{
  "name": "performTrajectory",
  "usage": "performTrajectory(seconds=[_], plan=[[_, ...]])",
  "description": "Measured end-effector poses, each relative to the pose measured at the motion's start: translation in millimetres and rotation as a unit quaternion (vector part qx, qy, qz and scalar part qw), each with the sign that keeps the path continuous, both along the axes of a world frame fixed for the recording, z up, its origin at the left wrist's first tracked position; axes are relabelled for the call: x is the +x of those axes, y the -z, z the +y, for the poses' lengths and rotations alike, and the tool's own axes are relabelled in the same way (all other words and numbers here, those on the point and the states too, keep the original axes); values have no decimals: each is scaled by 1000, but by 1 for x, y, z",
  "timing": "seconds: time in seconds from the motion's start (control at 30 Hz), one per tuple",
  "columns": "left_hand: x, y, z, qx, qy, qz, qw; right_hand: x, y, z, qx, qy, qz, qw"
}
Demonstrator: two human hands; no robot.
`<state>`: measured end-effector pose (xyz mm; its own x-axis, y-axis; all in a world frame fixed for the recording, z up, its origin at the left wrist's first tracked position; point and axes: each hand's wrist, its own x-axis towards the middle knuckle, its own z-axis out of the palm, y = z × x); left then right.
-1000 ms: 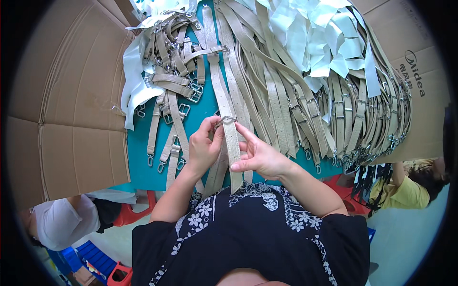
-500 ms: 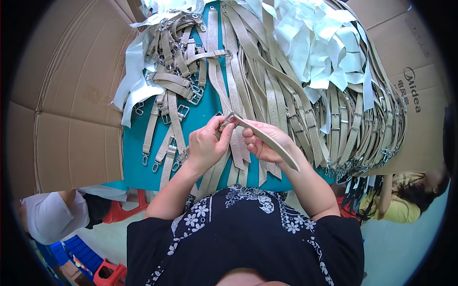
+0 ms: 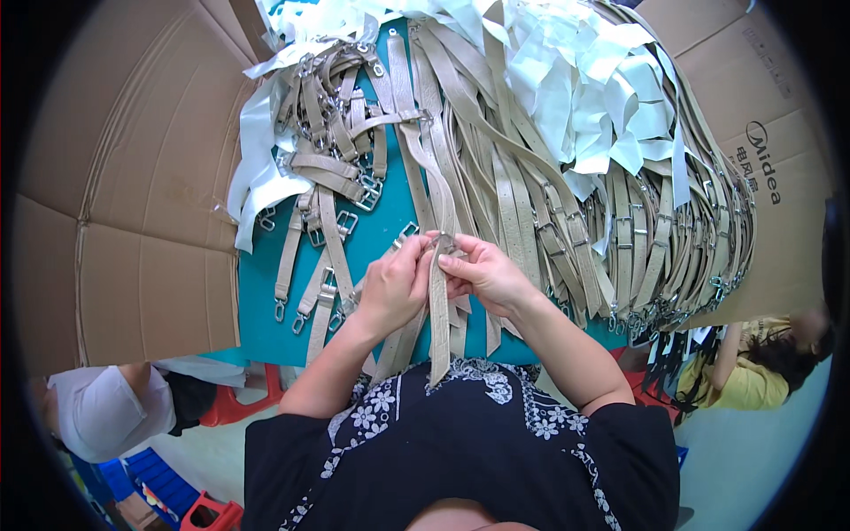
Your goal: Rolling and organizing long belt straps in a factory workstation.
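Teal cloth or board covers the table [image 3: 385,219], with cardboard closing in on two sides. At 9 o'clock a large box [image 3: 155,221] turns a creased brown side to the camera; its inside is hidden. At 2 o'clock more cardboard [image 3: 708,75] stands behind the goods, and what it holds, if anything, cannot be told.

Held at the centre of the view, the strap [image 3: 440,323] is pale beige with a grained face. It hangs toward 6 o'clock, narrowing to a slanted point in front of the dark shirt [image 3: 460,447]. A metal buckle [image 3: 444,240] sits at its upper part, partly covered by fingers. The left hand [image 3: 394,288] and the right hand [image 3: 494,276] both pinch it there, thumbs against fingertips; the hidden fingers cannot be made out.

At 11 o'clock lies a tangled heap [image 3: 328,168] of short straps with buckles and clips. Toward 3 o'clock buckled straps [image 3: 651,226] lie in a dense row, and white sheets [image 3: 584,97] cover some between 1 and 2 o'clock. Co-workers sit at 8 o'clock, in a white top [image 3: 106,411], and at 4 o'clock, in a yellow top [image 3: 744,380].
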<state>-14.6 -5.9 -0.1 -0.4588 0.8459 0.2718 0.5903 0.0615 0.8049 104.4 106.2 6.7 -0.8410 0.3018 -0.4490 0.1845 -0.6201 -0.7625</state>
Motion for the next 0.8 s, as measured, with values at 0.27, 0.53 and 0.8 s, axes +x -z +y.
performTrajectory(seconds=[0.27,0.53,0.8], plan=[[-4,-7,-36,50,-44,173,983,-7,23,-5,126,118,-4,985],[-14,-38,-56,-100,179,-399,894,-25,16,7,197,26,5,980],[-48,-44,-17,34,90,-16,995,-31,-3,1,204,-64,-40,976]])
